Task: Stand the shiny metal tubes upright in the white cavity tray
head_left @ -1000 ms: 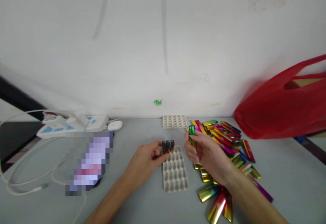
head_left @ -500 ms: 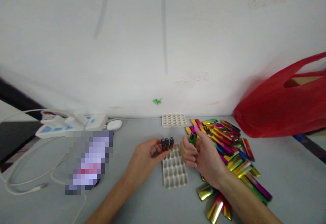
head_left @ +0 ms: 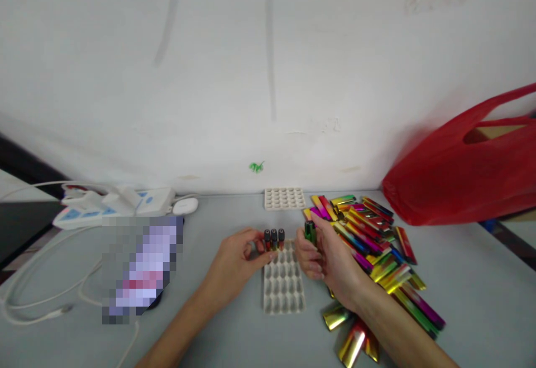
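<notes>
Three small black-topped cylinders [head_left: 274,236] with reddish lower parts stand upright in a row at the far edge of the pale moulded tray [head_left: 283,287]. My left hand [head_left: 240,256] has its thumb and fingers closed around them from the left, touching the leftmost one. Just right of the tray, my right hand [head_left: 322,262] is curled around dark green black-topped cylinders [head_left: 310,232]; at least two tops show above the fingers. Its palm hides their lower ends. The tray's nearer cups hold nothing.
A second pale tray [head_left: 285,199] lies by the wall. Shiny coloured metallic tubes [head_left: 368,228] are heaped at right, partly under my right forearm. A red bag [head_left: 464,172] stands behind them. At left are a power strip [head_left: 154,202], cables, a white case [head_left: 185,206] and a blurred phone-like object [head_left: 146,267].
My right hand has turned slightly and shifted left, so the green cylinders now stand more upright, with two tops showing. The tray has swung slightly straighter. My left hand stays at the three cylinders.
</notes>
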A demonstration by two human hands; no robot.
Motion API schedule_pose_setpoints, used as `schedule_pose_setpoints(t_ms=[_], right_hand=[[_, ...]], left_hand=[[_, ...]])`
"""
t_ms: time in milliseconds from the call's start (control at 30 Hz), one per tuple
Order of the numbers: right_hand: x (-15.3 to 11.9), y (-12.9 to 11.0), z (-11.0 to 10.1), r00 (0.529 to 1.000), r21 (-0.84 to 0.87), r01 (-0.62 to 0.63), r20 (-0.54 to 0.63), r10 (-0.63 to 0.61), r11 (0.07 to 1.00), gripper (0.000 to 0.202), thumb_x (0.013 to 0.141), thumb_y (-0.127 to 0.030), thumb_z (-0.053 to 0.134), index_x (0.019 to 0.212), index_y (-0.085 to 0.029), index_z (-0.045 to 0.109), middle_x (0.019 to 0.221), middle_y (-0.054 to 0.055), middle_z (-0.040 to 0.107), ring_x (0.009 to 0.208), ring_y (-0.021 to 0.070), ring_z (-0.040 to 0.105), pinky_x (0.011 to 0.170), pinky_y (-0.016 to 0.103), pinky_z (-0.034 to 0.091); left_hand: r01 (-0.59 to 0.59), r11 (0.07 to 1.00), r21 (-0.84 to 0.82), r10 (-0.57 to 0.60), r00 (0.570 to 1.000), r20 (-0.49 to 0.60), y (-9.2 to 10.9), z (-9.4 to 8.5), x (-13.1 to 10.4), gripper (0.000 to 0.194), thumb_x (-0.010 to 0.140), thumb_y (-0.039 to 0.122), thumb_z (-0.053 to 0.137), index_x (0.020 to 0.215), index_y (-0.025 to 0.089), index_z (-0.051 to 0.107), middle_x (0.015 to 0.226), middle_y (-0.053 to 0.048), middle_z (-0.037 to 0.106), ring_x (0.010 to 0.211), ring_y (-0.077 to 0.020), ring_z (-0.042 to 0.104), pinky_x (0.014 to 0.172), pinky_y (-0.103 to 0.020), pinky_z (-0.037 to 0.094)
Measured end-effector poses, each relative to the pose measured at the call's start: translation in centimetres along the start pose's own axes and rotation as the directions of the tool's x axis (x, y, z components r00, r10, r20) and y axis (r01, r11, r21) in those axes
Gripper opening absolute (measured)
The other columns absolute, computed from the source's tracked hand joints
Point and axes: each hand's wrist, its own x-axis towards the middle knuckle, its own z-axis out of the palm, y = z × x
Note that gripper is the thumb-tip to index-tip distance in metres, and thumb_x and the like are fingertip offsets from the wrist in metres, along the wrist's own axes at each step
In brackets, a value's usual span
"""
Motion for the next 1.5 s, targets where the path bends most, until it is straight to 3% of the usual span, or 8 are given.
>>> schedule_pose_setpoints(t_ms=[267,600,733,933,1200,1500], right_hand=[[-0.05,0.02,0.24,0.999,-0.028,-0.032,-0.030,0.031,0.999,0.058,0.090,-0.071,0.060,0.064,-0.025,0.035,0.058,-0.013,0.018,0.049,0.0073,0.007,0.046,0.025,0.004],[-0.16,0.44,0.39,0.995,-0.113,-0.038,-0.092,0.028,0.993,0.056,0.092,-0.069,0.054,0.063,-0.026,0.034,0.056,-0.012,0.017,0.049,0.0077,0.007,0.045,0.024,0.004],[-0.39,0.68,0.55,0.995,-0.139,-0.007,-0.097,-0.007,0.990,0.056,0.093,-0.070,0.052,0.063,-0.026,0.034,0.056,-0.012,0.018,0.049,0.0078,0.008,0.045,0.024,0.005],[-0.35,0.53,0.74,0.996,-0.116,0.001,-0.093,-0.011,0.993,0.052,0.094,-0.064,0.052,0.064,-0.026,0.034,0.056,-0.012,0.018,0.050,0.0083,0.007,0.045,0.025,0.005],[-0.28,0.30,0.44,0.996,-0.102,-0.057,-0.067,0.051,0.993,0.063,0.092,-0.078,0.055,0.065,-0.025,0.034,0.058,-0.012,0.017,0.050,0.0075,0.006,0.046,0.025,0.003],[-0.24,0.34,0.49,0.997,-0.069,-0.030,-0.072,0.025,0.997,0.065,0.087,-0.081,0.064,0.066,-0.025,0.038,0.059,-0.012,0.021,0.050,0.0074,0.010,0.046,0.024,0.007]], left_hand=[[0.019,1.000,0.007,-0.019,1.000,-0.002,0.10,-0.07,-0.10,0.027,0.087,0.047,0.079,0.088,0.021,0.075,0.066,0.006,0.060,0.060,-0.0156,0.049,0.059,-0.027,0.034],[0.013,1.000,0.001,-0.013,1.000,0.007,-0.03,-0.16,-0.09,0.027,0.087,0.046,0.079,0.085,0.019,0.074,0.082,0.003,0.072,0.061,-0.0137,0.049,0.059,-0.026,0.033],[0.021,1.000,-0.015,-0.021,1.000,0.011,0.15,-0.14,-0.09,0.027,0.087,0.046,0.078,0.090,0.019,0.076,0.081,0.003,0.072,0.063,-0.0146,0.052,0.060,-0.026,0.035],[0.019,1.000,-0.023,-0.019,1.000,0.009,0.02,-0.15,-0.06,0.028,0.086,0.046,0.079,0.084,0.020,0.071,0.080,0.003,0.072,0.061,-0.0140,0.050,0.059,-0.026,0.036],[0.027,0.999,-0.027,-0.026,0.999,0.018,0.06,-0.14,-0.07,0.029,0.087,0.048,0.077,0.084,0.020,0.071,0.078,0.003,0.071,0.061,-0.0142,0.052,0.059,-0.026,0.035],[0.031,0.997,-0.074,-0.029,0.999,0.025,-0.07,-0.05,-0.03,0.028,0.086,0.046,0.077,0.083,0.020,0.070,0.080,0.003,0.072,0.063,-0.0144,0.055,0.061,-0.026,0.038]])
